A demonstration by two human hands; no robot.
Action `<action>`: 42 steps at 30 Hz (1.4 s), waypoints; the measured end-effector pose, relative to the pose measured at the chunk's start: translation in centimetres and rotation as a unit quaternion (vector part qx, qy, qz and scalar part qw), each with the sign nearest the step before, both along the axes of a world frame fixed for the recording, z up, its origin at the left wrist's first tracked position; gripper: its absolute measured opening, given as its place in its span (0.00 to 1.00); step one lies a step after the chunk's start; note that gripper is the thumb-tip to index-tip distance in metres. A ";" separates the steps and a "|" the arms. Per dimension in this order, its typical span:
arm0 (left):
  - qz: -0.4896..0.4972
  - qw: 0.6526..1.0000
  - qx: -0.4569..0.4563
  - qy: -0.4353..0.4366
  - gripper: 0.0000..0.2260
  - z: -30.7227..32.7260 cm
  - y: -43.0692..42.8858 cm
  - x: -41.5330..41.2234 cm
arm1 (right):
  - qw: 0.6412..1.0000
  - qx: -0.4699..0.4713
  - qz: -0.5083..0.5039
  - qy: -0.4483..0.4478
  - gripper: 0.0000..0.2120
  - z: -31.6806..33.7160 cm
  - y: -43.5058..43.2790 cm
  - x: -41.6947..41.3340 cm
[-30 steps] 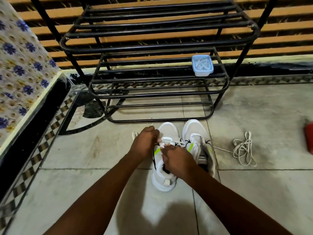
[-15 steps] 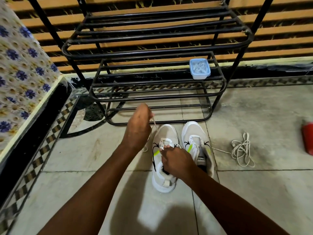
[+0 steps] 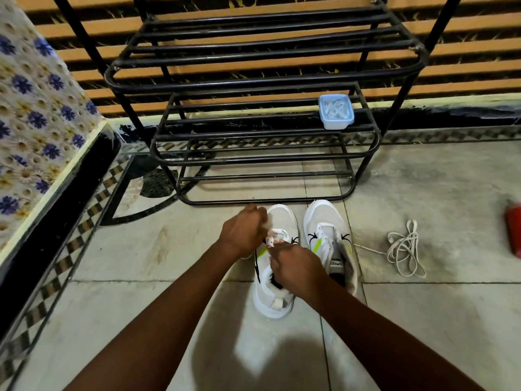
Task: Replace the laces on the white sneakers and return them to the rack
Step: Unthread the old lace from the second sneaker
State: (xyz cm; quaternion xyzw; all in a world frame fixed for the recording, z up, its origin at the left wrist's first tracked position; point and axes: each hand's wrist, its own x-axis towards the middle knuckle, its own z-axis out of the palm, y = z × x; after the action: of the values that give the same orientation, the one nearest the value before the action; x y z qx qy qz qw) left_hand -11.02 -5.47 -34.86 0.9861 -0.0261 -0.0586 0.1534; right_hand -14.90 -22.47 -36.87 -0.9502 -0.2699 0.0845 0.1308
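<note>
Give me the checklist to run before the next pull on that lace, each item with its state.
1. Sneaker in work stands flat on the floor: ok.
2. Right hand pinches the lace at the eyelets: ok.
3. Left hand grips the lace's other run: ok.
4. Lace untwisted through the eyelets: cannot tell, the hands cover it.
5. Second sneaker laced: not ok, no lace shows in it.
6. Loose lace lies ready on the floor beside it: ok.
</note>
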 end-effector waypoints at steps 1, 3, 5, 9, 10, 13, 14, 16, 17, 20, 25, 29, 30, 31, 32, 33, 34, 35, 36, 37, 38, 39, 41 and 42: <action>-0.011 0.999 0.019 0.035 0.11 -0.8 -0.1 -0.2 | 1.000 -0.001 -0.005 0.000 0.17 0.0 0.0 0.0; -0.025 0.999 -0.005 0.029 0.11 -1.8 -0.2 -0.7 | 1.000 -0.007 0.000 -0.006 0.15 0.0 0.1 -0.2; -0.027 0.999 -0.040 -0.009 0.09 -2.4 -0.3 -1.2 | 1.000 -0.006 0.009 -0.013 0.14 0.0 0.1 -0.2; -0.036 0.998 -0.010 -0.056 0.11 -2.7 -0.7 -1.6 | 1.000 0.005 0.003 -0.010 0.14 0.1 0.1 -0.2; -0.036 0.997 -0.005 -0.065 0.11 -2.7 -0.7 -1.6 | 1.000 0.006 0.005 -0.007 0.15 0.2 0.0 -0.2; 0.002 0.998 -0.008 -0.060 0.08 -2.6 -0.9 -1.2 | 1.000 0.008 0.011 0.000 0.16 0.3 -0.1 -0.3; 0.011 0.998 0.006 -0.065 0.07 -2.9 -0.9 -1.0 | 1.000 0.009 0.012 -0.002 0.18 0.3 -0.1 -0.3; 0.024 0.994 0.021 -0.101 0.05 -3.1 -0.9 -1.0 | 1.000 0.007 0.017 -0.006 0.20 0.5 -0.2 -0.2; 0.050 0.991 -0.005 -0.123 0.06 -2.9 -1.1 -1.0 | 1.000 0.003 0.020 -0.001 0.20 0.6 -0.2 -0.2; 0.176 0.964 -0.118 -0.159 0.18 -2.4 -1.7 -1.5 | 1.000 0.008 0.022 0.014 0.20 0.7 -0.1 -0.2; 0.228 0.917 -0.274 -0.178 0.06 -2.6 -2.1 -3.0 | 1.000 0.006 0.022 0.004 0.19 0.9 0.1 -0.3; 0.234 0.882 -0.362 -0.192 0.12 -3.3 -2.2 -2.9 | 1.000 0.006 0.021 -0.010 0.16 1.4 0.0 -0.6; 0.224 0.889 -0.351 -0.189 0.11 -3.4 -2.1 -2.8 | 1.000 0.006 0.019 -0.011 0.14 1.4 0.0 -0.6; 0.213 0.898 -0.342 -0.176 0.09 -3.5 -2.0 -2.8 | 1.000 0.002 0.015 -0.010 0.13 1.2 0.0 -0.7; 0.199 0.906 -0.334 -0.165 0.08 -3.5 -1.9 -2.7 | 1.000 -0.010 0.010 -0.011 0.13 1.0 0.0 -0.8; 0.183 0.916 -0.323 -0.151 0.07 -3.5 -1.9 -2.5 | 1.000 -0.025 0.001 -0.010 0.13 0.8 0.1 -0.9; 0.170 0.924 -0.313 -0.139 0.05 -3.7 -1.8 -2.5 | 0.999 -0.041 -0.010 -0.008 0.14 0.8 0.2 -1.0; 0.161 0.929 -0.308 -0.125 0.04 -3.9 -1.7 -2.5 | 0.998 -0.052 -0.023 -0.003 0.15 1.1 0.3 -1.2; 0.153 0.933 -0.308 -0.107 0.02 -4.1 -1.6 -2.4 | 0.998 -0.057 -0.033 -0.001 0.16 1.4 0.4 -1.3; 0.143 0.936 -0.307 -0.093 0.02 -4.2 -1.6 -2.5 | 0.997 -0.061 -0.037 0.002 0.17 1.6 0.6 -1.4; 0.126 0.940 -0.304 -0.086 0.03 -4.5 -1.5 -2.5 | 0.997 -0.064 -0.037 0.003 0.18 1.7 0.7 -1.4; 0.110 0.944 -0.301 -0.084 0.03 -4.6 -1.5 -2.5 | 0.997 -0.068 -0.036 0.004 0.18 1.8 0.8 -1.3; 0.098 0.946 -0.296 -0.092 0.02 -4.6 -1.6 -2.4 | 0.997 -0.074 -0.030 0.007 0.19 1.9 0.8 -1.2; 0.106 0.945 -0.294 -0.093 0.02 -4.5 -1.7 -2.1 | 0.997 -0.078 -0.027 0.009 0.19 1.9 0.8 -1.2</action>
State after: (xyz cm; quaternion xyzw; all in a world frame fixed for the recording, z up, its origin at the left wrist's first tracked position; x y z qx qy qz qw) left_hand -13.12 -7.15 -39.34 0.8952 0.0481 0.0599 0.4390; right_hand -16.12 -21.63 -34.94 -0.9636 -0.2356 0.1104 0.0608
